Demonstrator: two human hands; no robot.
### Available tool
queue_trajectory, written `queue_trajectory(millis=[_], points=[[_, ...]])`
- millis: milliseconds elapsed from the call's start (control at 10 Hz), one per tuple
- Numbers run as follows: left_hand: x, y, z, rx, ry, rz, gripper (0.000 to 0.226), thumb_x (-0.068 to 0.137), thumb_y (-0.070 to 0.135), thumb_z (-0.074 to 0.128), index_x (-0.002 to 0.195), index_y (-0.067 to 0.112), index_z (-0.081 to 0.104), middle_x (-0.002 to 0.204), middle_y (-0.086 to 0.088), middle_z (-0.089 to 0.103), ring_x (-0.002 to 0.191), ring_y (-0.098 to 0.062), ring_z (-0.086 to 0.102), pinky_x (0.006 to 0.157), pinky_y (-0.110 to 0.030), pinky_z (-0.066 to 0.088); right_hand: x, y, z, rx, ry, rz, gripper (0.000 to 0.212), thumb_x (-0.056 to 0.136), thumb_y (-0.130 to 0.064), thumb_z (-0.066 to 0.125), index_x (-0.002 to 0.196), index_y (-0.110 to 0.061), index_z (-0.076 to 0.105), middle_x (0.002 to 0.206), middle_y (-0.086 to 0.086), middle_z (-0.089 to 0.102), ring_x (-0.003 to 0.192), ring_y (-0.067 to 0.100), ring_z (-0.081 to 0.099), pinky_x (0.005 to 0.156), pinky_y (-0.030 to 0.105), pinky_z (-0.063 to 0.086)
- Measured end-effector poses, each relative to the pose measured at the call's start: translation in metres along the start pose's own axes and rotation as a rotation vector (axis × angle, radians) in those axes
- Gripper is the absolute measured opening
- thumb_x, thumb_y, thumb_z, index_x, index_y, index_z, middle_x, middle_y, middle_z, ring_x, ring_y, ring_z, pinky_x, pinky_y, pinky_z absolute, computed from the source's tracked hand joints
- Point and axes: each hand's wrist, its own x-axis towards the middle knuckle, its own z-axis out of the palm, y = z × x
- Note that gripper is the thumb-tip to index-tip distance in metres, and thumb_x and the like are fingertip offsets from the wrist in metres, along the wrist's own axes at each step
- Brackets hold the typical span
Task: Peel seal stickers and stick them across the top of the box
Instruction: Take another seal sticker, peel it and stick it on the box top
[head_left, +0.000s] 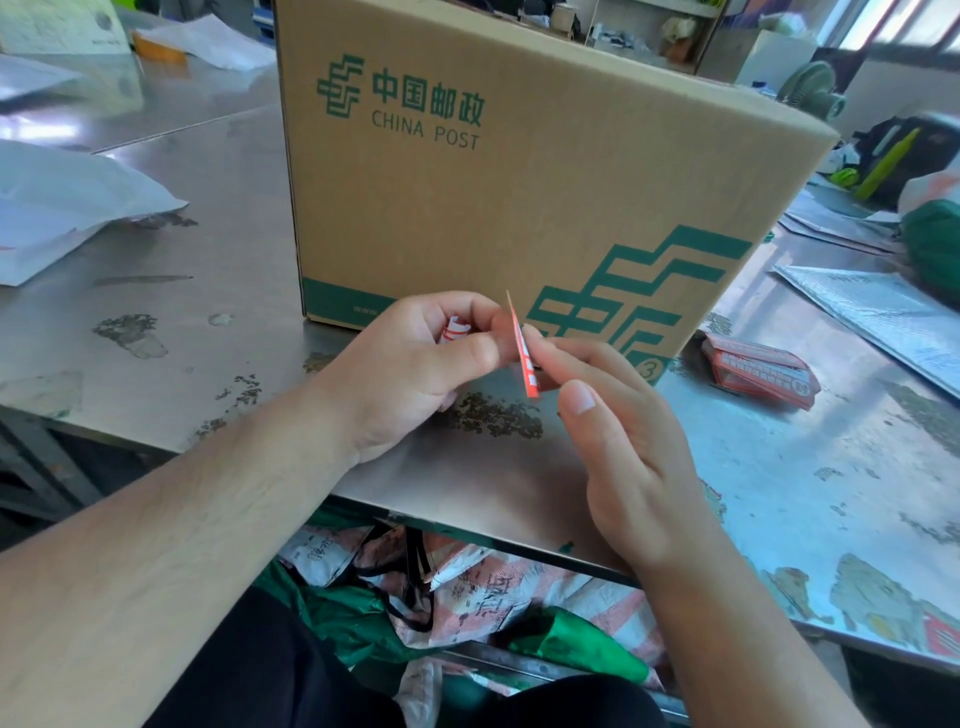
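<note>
The left hand (415, 364) has its thumb and forefinger clamped on a narrow red-and-white seal sticker strip (523, 358). The strip is seen edge-on and stands nearly upright. A curled scrap of red-and-white paper (457, 330) is tucked inside the same hand's bent fingers. The right hand (623, 441) keeps its fingers nearly straight, with the forefinger tip against the strip's right side and the thumb held off it.

Just behind both hands stands a tall brown cardboard box printed with green China Post marks (493, 208). Its front wall faces the camera and hides its top. It rests on a scuffed steel worktop (208, 291).

Near the box's right corner lies a small stack of red printed stickers (758, 371). A silver padded mailer (872, 312) lies farther right, and white plastic mailers (62, 208) lie well off to the left. Below the worktop edge sit woven sacks and green bags (467, 587).
</note>
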Motion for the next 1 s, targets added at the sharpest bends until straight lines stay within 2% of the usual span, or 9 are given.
queue_trajectory(millis=[100, 200, 300, 400, 500, 700, 900, 1000], points=[[0.0006, 0.0013, -0.0047, -0.068, -0.029, 0.021, 0.022, 0.081, 0.033, 0.058, 0.085, 0.014, 0.07, 0.078, -0.025, 0.057, 0.044, -0.012, 0.033, 0.043, -0.023, 0.022, -0.0027, -0.0077, -0.0028, 0.002, 0.012, 0.103, 0.043, 0.102, -0.024, 0.035, 0.133, -0.016, 0.064, 0.124, 0.001, 0.066, 0.116, 0.014, 0.06, 0.092, 0.034, 0.049], [-0.0003, 0.0021, -0.0051, -0.041, -0.06, 0.045, 0.038, 0.083, 0.04, 0.055, 0.091, 0.006, 0.068, 0.093, -0.031, 0.061, 0.047, -0.014, 0.029, 0.043, -0.021, 0.022, -0.0044, -0.0097, -0.0055, -0.04, -0.004, 0.125, 0.05, 0.103, -0.033, 0.027, 0.135, -0.02, 0.063, 0.121, -0.004, 0.064, 0.115, 0.022, 0.058, 0.087, 0.027, 0.043], [-0.0004, -0.0005, -0.0036, -0.045, -0.068, 0.041, 0.024, 0.082, 0.04, 0.059, 0.081, 0.019, 0.072, 0.06, -0.007, 0.05, 0.042, -0.007, 0.029, 0.042, -0.018, 0.021, -0.0044, -0.0123, -0.0049, -0.071, -0.021, 0.118, 0.054, 0.101, -0.035, 0.027, 0.135, -0.014, 0.063, 0.122, 0.003, 0.064, 0.116, 0.023, 0.058, 0.089, 0.027, 0.043], [-0.0006, -0.001, -0.0032, -0.056, -0.061, 0.024, 0.02, 0.08, 0.038, 0.063, 0.08, 0.02, 0.072, 0.054, 0.008, 0.046, 0.042, -0.005, 0.029, 0.044, -0.026, 0.014, -0.0042, -0.0106, -0.0037, -0.063, -0.023, 0.111, 0.053, 0.101, -0.036, 0.028, 0.135, -0.016, 0.063, 0.122, 0.001, 0.063, 0.114, 0.022, 0.059, 0.088, 0.026, 0.043], [-0.0013, 0.0005, -0.0026, -0.036, -0.044, 0.011, 0.022, 0.083, 0.033, 0.066, 0.086, 0.011, 0.069, 0.053, 0.012, 0.051, 0.042, -0.005, 0.029, 0.046, -0.029, 0.012, -0.0041, -0.0115, -0.0035, -0.068, -0.021, 0.112, 0.051, 0.101, -0.036, 0.03, 0.136, -0.017, 0.062, 0.121, 0.0, 0.063, 0.115, 0.022, 0.059, 0.089, 0.027, 0.044], [-0.0027, 0.003, -0.0012, -0.009, -0.032, 0.007, 0.023, 0.086, 0.027, 0.062, 0.091, 0.005, 0.067, 0.052, 0.013, 0.05, 0.044, -0.006, 0.028, 0.045, -0.027, 0.013, -0.0041, -0.0148, -0.0032, -0.085, -0.032, 0.091, 0.052, 0.1, -0.035, 0.03, 0.137, -0.017, 0.061, 0.119, 0.002, 0.063, 0.114, 0.023, 0.06, 0.088, 0.026, 0.044], [-0.0027, 0.002, -0.002, -0.036, -0.035, 0.02, 0.026, 0.077, 0.035, 0.066, 0.086, 0.012, 0.066, 0.056, 0.013, 0.054, 0.043, -0.004, 0.031, 0.042, -0.021, 0.017, -0.0049, -0.015, -0.0026, -0.054, -0.03, 0.074, 0.052, 0.1, -0.034, 0.031, 0.136, -0.014, 0.062, 0.118, 0.005, 0.063, 0.109, 0.023, 0.062, 0.085, 0.025, 0.044], [-0.0019, 0.0008, -0.0022, -0.051, -0.04, 0.033, 0.017, 0.077, 0.034, 0.067, 0.082, 0.018, 0.069, 0.057, 0.01, 0.053, 0.042, -0.005, 0.032, 0.04, -0.019, 0.019, -0.0047, -0.0141, -0.0028, -0.056, -0.027, 0.073, 0.051, 0.1, -0.032, 0.03, 0.135, -0.012, 0.062, 0.118, 0.005, 0.063, 0.109, 0.023, 0.061, 0.085, 0.025, 0.044]])
